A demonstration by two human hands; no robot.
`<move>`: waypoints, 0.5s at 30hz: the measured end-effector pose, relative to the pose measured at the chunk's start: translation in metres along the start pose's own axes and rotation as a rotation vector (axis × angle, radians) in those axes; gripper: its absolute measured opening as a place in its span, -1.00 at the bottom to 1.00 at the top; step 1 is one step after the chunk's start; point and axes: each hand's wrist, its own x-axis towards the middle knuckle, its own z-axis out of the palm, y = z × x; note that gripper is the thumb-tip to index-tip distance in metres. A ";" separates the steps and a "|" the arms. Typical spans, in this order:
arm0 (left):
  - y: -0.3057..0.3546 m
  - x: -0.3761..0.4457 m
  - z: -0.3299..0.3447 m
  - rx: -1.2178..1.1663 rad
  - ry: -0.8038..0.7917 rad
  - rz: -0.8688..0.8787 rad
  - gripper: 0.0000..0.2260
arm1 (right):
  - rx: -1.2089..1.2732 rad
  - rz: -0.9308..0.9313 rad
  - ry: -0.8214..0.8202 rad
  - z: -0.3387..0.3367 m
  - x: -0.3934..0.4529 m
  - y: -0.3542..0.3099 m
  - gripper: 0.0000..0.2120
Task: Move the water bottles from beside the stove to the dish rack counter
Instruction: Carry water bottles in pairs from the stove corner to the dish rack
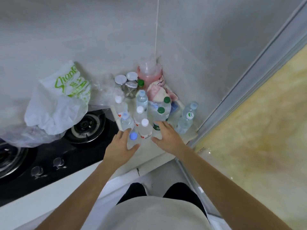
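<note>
Nearest the lens: pale shirt front (156,213) at bottom centre, dark trousers just above it, 2 bare forearms reaching up and away twd a counter corner.

Far left: black gas stove (54,156) w/ 2 burners, 1 at the left edge, 1 further right; 2 clear knobs along its near side. Draped over the stove's back, a white plastic bag (61,103) w/ green lettering, crumpled clear plastic beside it.

Left hand (120,145): fingers and thumb spread and gently curved round a clear bottle w/ a blue cap (133,136); thumb on its near side, fingertips on its far left. Can't tell if grip is firm or only touching.

Centre: cluster of water bottles (141,112) standing upright, packed close on the pale counter (156,155) just right of the stove; caps white, light blue and green. Behind them, 3 white-lidded jars (128,80), a pink-tinted plastic container (150,72) in the wall corner, pink-and-white cloth beside it.

Right hand (167,136): palm down, fingers extended and slightly spread, fingertips against a green-capped bottle (160,116); thumb pointing left near a white-capped bottle (145,128). Nothing clasped.

Right of that: 1 more light-blue-capped bottle (186,118) tilted at the counter edge. Far right: grey sliding-door frame, then yellowish floor.
</note>
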 end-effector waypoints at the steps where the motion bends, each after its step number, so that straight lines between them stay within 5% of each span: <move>1: -0.003 0.002 0.003 -0.026 0.001 -0.018 -0.38 | 0.025 -0.010 -0.025 0.004 0.010 0.000 -0.38; 6: 0.001 0.020 -0.008 -0.118 0.107 -0.003 -0.42 | 0.079 -0.089 -0.095 0.021 0.051 0.004 -0.32; 11: 0.033 0.076 -0.032 0.074 0.153 0.160 -0.52 | 0.063 -0.123 -0.118 0.033 0.072 0.008 -0.36; 15: 0.052 0.130 -0.038 0.328 -0.014 0.129 -0.46 | 0.098 -0.134 -0.134 0.043 0.078 0.017 -0.36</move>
